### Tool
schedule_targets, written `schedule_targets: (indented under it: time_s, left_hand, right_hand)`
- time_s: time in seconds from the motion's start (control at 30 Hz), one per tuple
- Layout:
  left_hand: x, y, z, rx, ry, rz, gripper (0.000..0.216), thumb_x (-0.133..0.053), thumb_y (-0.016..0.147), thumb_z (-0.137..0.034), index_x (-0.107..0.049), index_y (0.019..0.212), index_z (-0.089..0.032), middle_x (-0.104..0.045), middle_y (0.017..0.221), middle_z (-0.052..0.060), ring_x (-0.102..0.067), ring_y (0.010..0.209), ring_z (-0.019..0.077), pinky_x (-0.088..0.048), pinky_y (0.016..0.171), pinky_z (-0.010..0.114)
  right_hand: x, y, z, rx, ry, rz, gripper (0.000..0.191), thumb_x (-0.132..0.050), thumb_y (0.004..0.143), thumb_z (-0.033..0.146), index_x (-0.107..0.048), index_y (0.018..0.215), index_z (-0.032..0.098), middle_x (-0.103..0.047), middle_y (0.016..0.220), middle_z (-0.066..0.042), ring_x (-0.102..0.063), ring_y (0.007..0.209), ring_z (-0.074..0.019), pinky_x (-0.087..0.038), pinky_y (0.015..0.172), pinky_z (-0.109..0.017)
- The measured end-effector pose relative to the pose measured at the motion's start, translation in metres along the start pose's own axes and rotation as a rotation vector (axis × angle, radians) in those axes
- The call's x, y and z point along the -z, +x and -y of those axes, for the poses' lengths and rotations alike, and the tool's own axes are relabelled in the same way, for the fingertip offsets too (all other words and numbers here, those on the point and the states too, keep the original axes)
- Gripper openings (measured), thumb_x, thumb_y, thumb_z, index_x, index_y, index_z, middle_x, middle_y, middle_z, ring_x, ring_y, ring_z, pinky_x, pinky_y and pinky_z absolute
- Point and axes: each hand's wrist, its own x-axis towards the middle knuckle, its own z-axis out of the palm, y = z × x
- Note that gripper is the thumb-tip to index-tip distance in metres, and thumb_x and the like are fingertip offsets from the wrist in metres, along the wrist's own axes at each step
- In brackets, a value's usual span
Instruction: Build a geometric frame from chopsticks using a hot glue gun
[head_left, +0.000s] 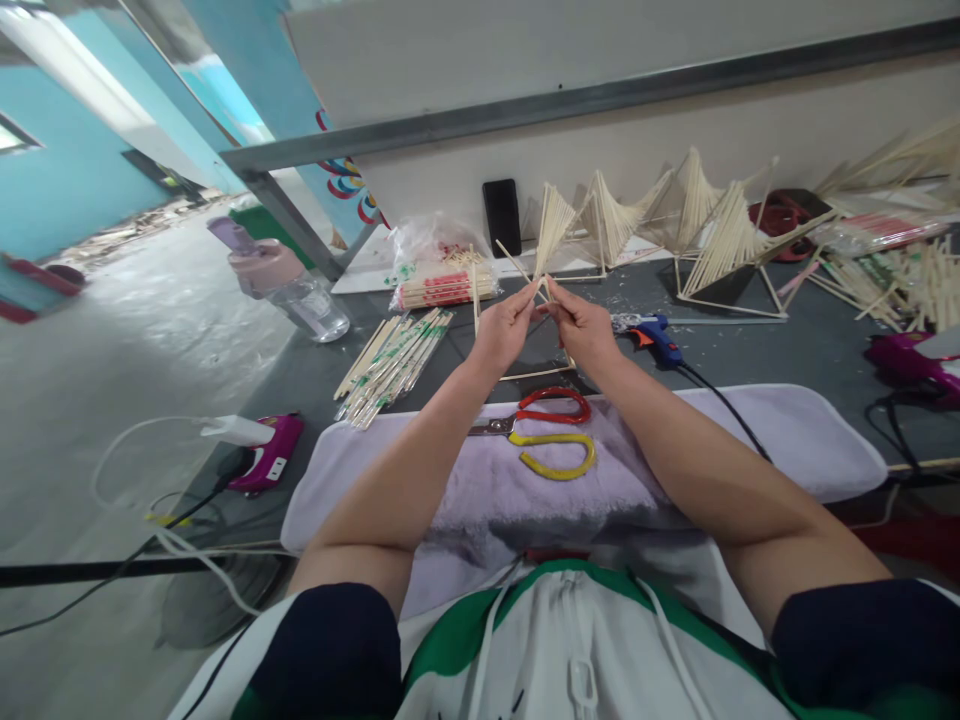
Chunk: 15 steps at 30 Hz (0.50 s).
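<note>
My left hand [504, 325] and my right hand [583, 325] meet over the dark table, fingers closed at a joint of a small frame of thin wooden sticks [536, 375]. Both pinch the pale sticks where they come together; the exact grip is partly hidden by my fingers. Behind my hands, a fan of sticks [553, 225] rises in a row of similar stick structures [611, 225]. Right of my right hand lies a blue glue gun [658, 340] with an orange trigger. Scissors [555, 432] with red and yellow handles rest below my hands on a lilac towel [465, 490].
Wrapped chopsticks [397, 360] and a bagged bundle [446, 287] lie left. A bottle [289, 290] stands near the left edge, with a purple power strip [268, 455] below it. A black phone [501, 217] leans at the back. More loose sticks [900, 285] lie right.
</note>
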Motion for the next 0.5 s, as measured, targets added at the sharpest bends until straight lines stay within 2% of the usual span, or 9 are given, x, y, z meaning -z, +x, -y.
schedule_targets:
  time_s: [0.3, 0.5]
  left_hand:
    - [-0.0003, -0.0003, 0.0019, -0.023, -0.014, -0.008, 0.04, -0.049, 0.097, -0.023, -0.065, 0.134, -0.019, -0.078, 0.107, 0.004, -0.073, 0.094, 0.0169, -0.054, 0.098, 0.031]
    - [-0.0015, 0.0005, 0.0066, -0.041, -0.01, -0.013, 0.041, -0.048, 0.097, -0.021, -0.064, 0.135, -0.019, -0.077, 0.108, 0.005, -0.073, 0.096, 0.017, -0.054, 0.098, 0.03]
  right_hand:
    - [0.0011, -0.0003, 0.007, -0.029, -0.012, 0.021, 0.051, -0.051, 0.095, 0.021, -0.055, 0.144, 0.036, -0.071, 0.128, 0.0, -0.073, 0.102, -0.0203, -0.061, 0.089, -0.037]
    - [0.0026, -0.0004, 0.0081, -0.021, -0.028, 0.025, 0.05, -0.051, 0.095, 0.02, -0.058, 0.141, 0.035, -0.071, 0.126, 0.001, -0.073, 0.103, -0.0199, -0.059, 0.093, -0.037]
